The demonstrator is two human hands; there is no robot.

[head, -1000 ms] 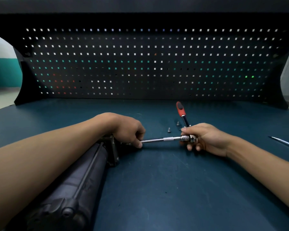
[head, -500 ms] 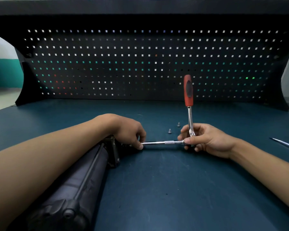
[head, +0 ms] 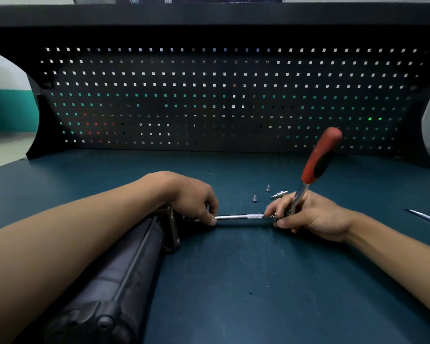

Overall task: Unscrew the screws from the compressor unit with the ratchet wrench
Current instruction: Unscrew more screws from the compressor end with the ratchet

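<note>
Both hands are clamped on the tool. The left hand point(head: 194, 199) curls fingers and thumb round the compressor end of the slim chrome extension bar point(head: 238, 216), apparently to hold the socket seated. The right hand point(head: 310, 216) grips the head of the red-and-black-handled steel ratchet wrench point(head: 319, 160), whose handle tilts up and rightward, giving it room to swing.

The long, dark, cylindrical compressor unit point(head: 114, 269) lies on its side under the left forearm, its bracketed end facing the bar. The screw being worked is hidden by the fingers. Two small loose grey screws point(head: 254, 198) lie just beyond the bar, near a short silver bit point(head: 279, 194), probably set aside within reach.

All of this rests on the dark teal workbench point(head: 233, 294), with a thin metal rod point(head: 427, 218) at the right and a black perforated pegboard point(head: 209, 95) behind.
</note>
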